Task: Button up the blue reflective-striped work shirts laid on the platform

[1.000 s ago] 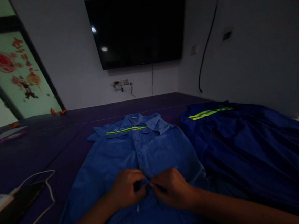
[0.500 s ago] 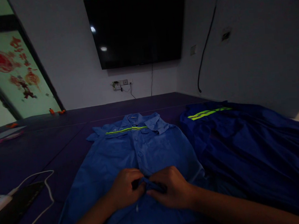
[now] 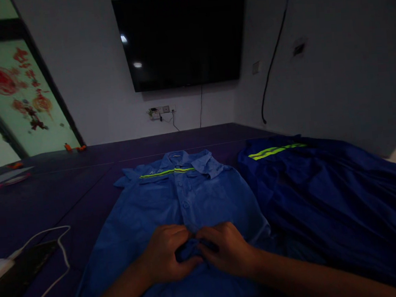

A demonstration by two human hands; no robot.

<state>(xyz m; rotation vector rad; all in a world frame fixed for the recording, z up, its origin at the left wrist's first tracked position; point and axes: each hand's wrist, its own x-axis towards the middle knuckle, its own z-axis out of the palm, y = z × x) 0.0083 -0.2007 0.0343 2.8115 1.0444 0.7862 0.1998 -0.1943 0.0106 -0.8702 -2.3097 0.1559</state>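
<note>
A blue short-sleeved work shirt [image 3: 138, 222] lies spread face up, collar away from me, with a yellow-green stripe across its chest. Its button front runs down the middle, and buttons show above my hands. My left hand [image 3: 170, 253] pinches the front edge low on the shirt. Close against it, my right hand [image 3: 226, 249] grips the same front placket from the other side. The fingertips of both hands nearly meet, and they hide any button or buttonhole between them.
A darker blue garment [image 3: 318, 189] with a yellow-green stripe lies to the right. At the left are a white power strip [image 3: 0, 269] with a white cable and a black flat object [image 3: 29, 271]. Beyond the purple surface [image 3: 92, 193], a television [image 3: 182, 40] hangs on the wall.
The fold of placket raised between my hands has been lowered and flattened. My left thumb has stretched rightward toward the right hand; both hands stay at the same spot on the shirt.
</note>
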